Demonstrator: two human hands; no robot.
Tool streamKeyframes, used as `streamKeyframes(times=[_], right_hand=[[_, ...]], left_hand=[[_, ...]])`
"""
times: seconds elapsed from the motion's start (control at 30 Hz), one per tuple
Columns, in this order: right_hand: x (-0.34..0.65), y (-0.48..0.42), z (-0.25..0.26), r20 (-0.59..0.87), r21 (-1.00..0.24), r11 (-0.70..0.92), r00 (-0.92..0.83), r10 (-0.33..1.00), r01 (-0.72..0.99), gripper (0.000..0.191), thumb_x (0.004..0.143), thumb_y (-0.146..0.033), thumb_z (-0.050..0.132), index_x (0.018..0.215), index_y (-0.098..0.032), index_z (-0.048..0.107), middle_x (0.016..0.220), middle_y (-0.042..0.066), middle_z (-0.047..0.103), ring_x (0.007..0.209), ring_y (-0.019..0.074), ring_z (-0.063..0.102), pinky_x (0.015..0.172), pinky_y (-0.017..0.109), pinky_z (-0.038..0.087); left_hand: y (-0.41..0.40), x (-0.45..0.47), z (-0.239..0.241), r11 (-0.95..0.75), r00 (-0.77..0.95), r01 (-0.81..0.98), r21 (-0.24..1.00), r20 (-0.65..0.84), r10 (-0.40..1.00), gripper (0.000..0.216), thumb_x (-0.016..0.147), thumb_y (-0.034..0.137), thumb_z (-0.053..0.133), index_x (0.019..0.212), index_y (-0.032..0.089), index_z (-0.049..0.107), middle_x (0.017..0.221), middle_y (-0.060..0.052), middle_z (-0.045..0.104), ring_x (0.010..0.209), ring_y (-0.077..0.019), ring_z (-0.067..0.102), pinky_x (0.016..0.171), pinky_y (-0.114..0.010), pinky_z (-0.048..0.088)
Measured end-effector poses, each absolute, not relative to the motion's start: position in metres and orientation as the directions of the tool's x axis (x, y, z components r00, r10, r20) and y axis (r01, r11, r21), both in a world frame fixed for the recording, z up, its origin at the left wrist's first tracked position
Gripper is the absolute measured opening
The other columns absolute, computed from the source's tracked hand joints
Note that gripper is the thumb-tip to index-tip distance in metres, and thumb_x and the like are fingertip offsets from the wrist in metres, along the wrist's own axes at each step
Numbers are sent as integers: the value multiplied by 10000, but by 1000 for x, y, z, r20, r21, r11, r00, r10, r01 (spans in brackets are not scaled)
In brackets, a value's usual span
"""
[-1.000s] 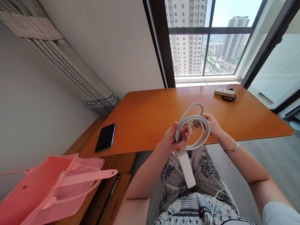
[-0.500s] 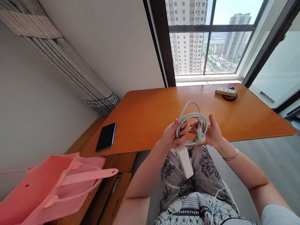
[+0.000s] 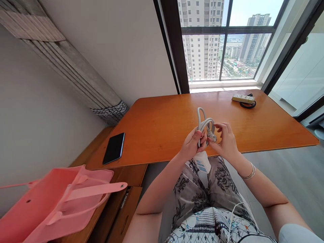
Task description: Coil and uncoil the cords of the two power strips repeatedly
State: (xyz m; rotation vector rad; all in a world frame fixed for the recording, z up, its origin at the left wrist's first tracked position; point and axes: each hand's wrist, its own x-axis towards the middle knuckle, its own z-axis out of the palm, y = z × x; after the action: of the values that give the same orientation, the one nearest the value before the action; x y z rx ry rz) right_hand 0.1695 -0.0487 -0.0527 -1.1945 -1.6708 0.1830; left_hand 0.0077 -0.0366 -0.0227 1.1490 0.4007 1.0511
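A bundle of white power cord (image 3: pixel 201 125), looped several times, is held upright above the near edge of the table. My left hand (image 3: pixel 193 143) is closed around the lower left side of the loops. Below that hand hangs a white oblong block (image 3: pixel 203 162) with pale blue-grey markings on one side; it looks like a power strip. The cord's white plug (image 3: pixel 211 135) sits at the right side of the coil. My right hand (image 3: pixel 226 140) has its thumb and fingertips bent around the plug and the coil's right side, touching them.
On the wooden table (image 3: pixel 157 128), a dark tablet (image 3: pixel 113 148) lies at the left. A cream power strip (image 3: pixel 243 98) with a black cord lies at the far right, below the window. An open pink bag (image 3: pixel 63 199) stands at lower left on a wooden cabinet (image 3: pixel 124 212).
The cord bundle has turned edge-on, and the hanging block has swung to show its marked side. My right hand has come out from behind the coil to its right side, fingers closing in.
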Motion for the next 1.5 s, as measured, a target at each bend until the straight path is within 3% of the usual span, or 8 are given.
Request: streamKeyframes(times=[0.17,0.33,0.5,0.6,0.73,0.87,1.1,1.5], right_hand=[[176,-57,-47,668,-466,551,-133,732,692,202,903,-331,594,1021,-213,709,784,45,667,650,152,629,628,279,511],[203,-71,-55,788,-334,625,-155,596,706,183,889,-291,600,1013,-243,726,787,54,715,660,166,664,611,299,531],[240,-71,-70,827,-175,647,-245,505,743,114,854,-276,674,961,-279,711,887,54,761,788,201,716,739,360,547],[241,-66,-68,709,-325,591,-223,669,739,166,856,-337,688,1002,-259,694,1014,83,746,1025,261,700,947,467,504],[220,-65,-50,434,-739,531,-309,846,415,699,862,-570,643,1448,-242,445,1446,158,529,1357,298,495,1089,514,431],[198,-61,-29,258,-966,255,-327,909,-54,556,911,-598,555,1341,-247,521,1240,111,637,1127,231,633,979,417,517],[176,-54,-13,43,-916,-75,-283,958,-395,487,773,-656,646,853,-176,652,684,-14,483,551,105,441,605,294,481],[172,-39,-16,-7,-894,-171,-370,929,-415,549,822,-748,544,739,-207,500,471,-106,262,370,62,216,404,226,252]], left_hand=[[-32,4,-16,113,438,-485,867,129,890,584,703,644,761,715,184,402,577,93,426,326,-10,336,354,-164,198],[-21,-16,-4,297,383,-632,716,-44,923,535,830,584,679,721,204,318,556,119,318,290,4,230,333,-156,152],[-22,-37,2,333,467,-688,645,42,883,517,919,580,552,702,213,261,529,125,231,264,1,106,311,-162,79],[-26,-33,0,363,541,-644,674,65,839,547,884,600,592,693,217,252,524,128,237,259,-3,106,310,-170,105],[-29,-18,-6,411,638,-544,732,42,769,595,776,606,718,695,216,276,531,129,291,261,-7,154,308,-174,159],[-35,-8,-10,393,699,-490,778,81,711,645,667,635,791,690,211,306,531,121,336,260,-6,182,298,-177,160],[-40,-5,-11,372,718,-485,791,118,686,623,693,648,766,674,198,335,519,109,363,264,0,181,295,-173,167],[-36,1,-25,491,744,-556,671,140,653,527,781,557,735,715,202,352,517,122,336,264,4,112,301,-160,162]])
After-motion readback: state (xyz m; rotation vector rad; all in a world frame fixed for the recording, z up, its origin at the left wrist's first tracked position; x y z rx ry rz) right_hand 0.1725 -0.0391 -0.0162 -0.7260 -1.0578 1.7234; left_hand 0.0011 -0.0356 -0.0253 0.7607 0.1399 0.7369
